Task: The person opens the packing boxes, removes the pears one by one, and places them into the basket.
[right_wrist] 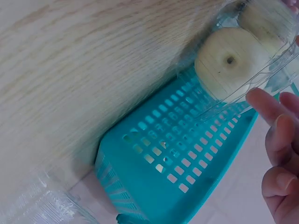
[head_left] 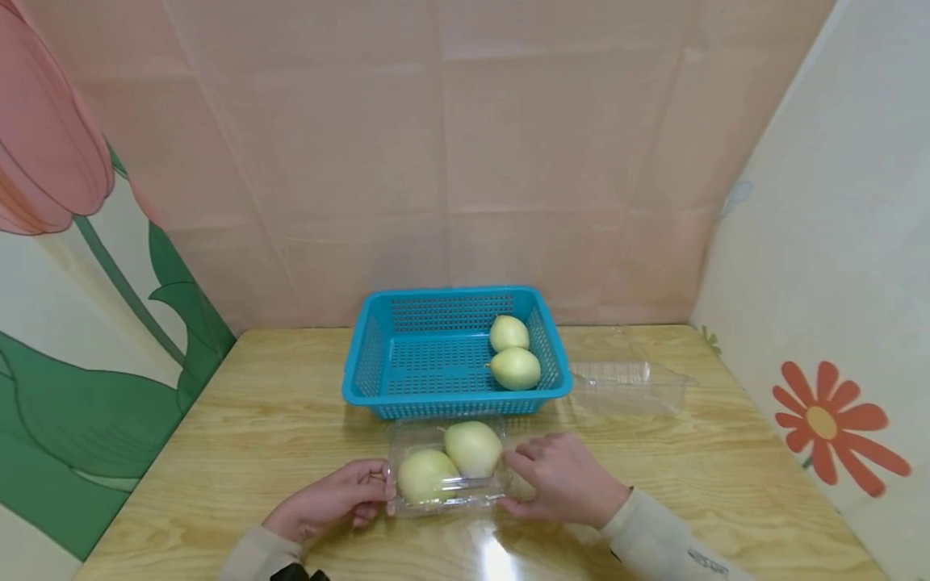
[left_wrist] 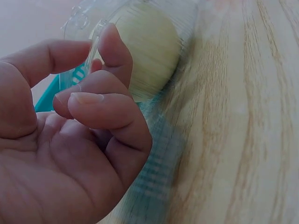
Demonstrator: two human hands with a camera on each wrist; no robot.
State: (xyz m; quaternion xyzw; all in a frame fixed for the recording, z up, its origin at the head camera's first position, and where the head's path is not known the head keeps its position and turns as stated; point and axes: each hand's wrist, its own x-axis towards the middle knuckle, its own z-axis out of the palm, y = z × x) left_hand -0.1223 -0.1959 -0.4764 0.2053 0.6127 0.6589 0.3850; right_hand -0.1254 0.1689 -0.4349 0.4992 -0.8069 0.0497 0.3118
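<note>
A clear plastic fruit box point(head_left: 449, 508) sits on the table just in front of the blue basket, with two pale yellow-green pears point(head_left: 473, 449) inside. At the box's left edge, my left hand point(head_left: 337, 496) pinches the rim between thumb and index finger; the left wrist view shows its other fingers curled in. My right hand point(head_left: 563, 482) grips the right edge, thumb near the front corner. In the right wrist view a fingertip point(right_wrist: 258, 100) touches the box's rim, and a pear point(right_wrist: 229, 63) shows through the plastic. Whether the lid is fastened, I cannot tell.
Behind the box stands the blue perforated basket point(head_left: 456, 401), holding two more pears point(head_left: 515, 369) at its right side. More clear plastic packaging point(head_left: 628, 383) lies right of the basket. The wooden table point(head_left: 276, 403) meets a pink back wall covering point(head_left: 450, 161).
</note>
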